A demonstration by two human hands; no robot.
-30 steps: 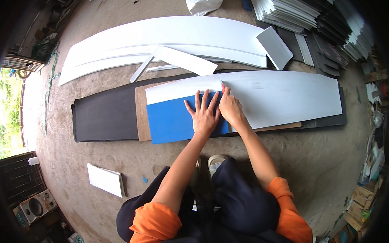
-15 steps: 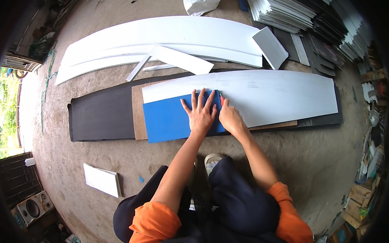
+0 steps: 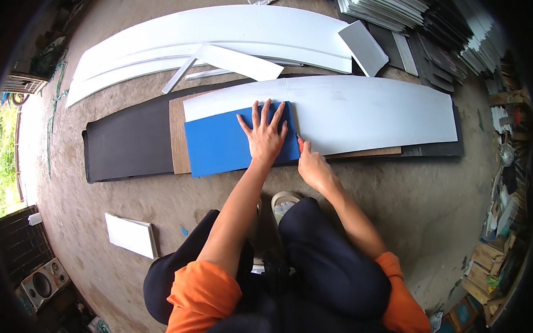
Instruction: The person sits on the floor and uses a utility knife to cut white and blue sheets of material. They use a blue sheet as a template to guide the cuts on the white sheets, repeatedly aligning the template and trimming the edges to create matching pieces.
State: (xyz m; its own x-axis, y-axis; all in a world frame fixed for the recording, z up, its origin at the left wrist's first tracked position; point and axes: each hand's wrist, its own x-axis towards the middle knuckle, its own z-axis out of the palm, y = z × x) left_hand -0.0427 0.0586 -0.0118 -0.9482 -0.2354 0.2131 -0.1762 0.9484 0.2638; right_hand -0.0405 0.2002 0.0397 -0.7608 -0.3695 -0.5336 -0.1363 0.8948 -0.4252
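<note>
On the dirt floor (image 3: pixel 394 194), a black sheet (image 3: pixel 126 144) and brown board (image 3: pixel 178 137) are seen at left, with a blue panel (image 3: pixel 220 144) laid over them. The left hand (image 3: pixel 266 137) is pressed flat on the blue panel, fingers spread. Just to its right, the right hand (image 3: pixel 314 168) is closed in a grip on a red-tipped cutter (image 3: pixel 300 144) at the edge of the white panel (image 3: pixel 368 114).

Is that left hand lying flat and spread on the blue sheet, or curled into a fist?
Flat and spread: the left hand lies palm down on the blue sheet, all five fingers fanned apart and pointing away from the person.
</note>
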